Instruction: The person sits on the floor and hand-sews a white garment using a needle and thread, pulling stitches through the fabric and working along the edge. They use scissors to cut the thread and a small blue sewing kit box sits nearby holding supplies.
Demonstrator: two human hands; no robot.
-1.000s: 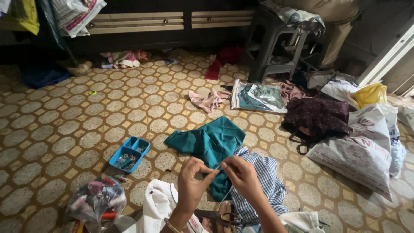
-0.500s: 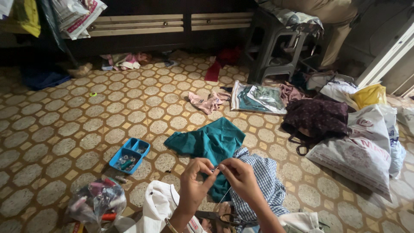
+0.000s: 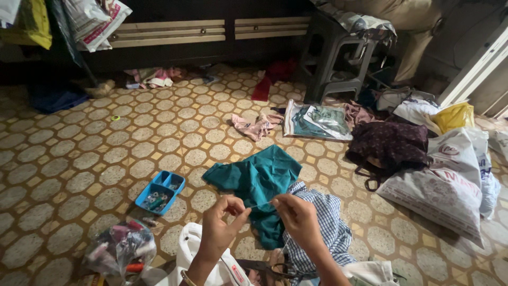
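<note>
Thread [image 3: 261, 203]: stretched sideways above the teal cloth [image 3: 259, 182].
Grip: left hand [image 3: 221, 229] and right hand [image 3: 299, 218] each pinched one thread end.

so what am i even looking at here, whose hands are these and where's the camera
There is no machine here. The camera sits on a person's head and looks down, so the two bare hands at the bottom are that person's own. The left hand and the right hand are raised close together, and a thin thread runs between their fingertips; each hand pinches it. Below them on the patterned tile floor lie a teal cloth and a blue checked cloth. To the left are a small blue tray of sewing bits and a clear bag of bits. Further off stand a grey plastic stool and several bags.
</note>
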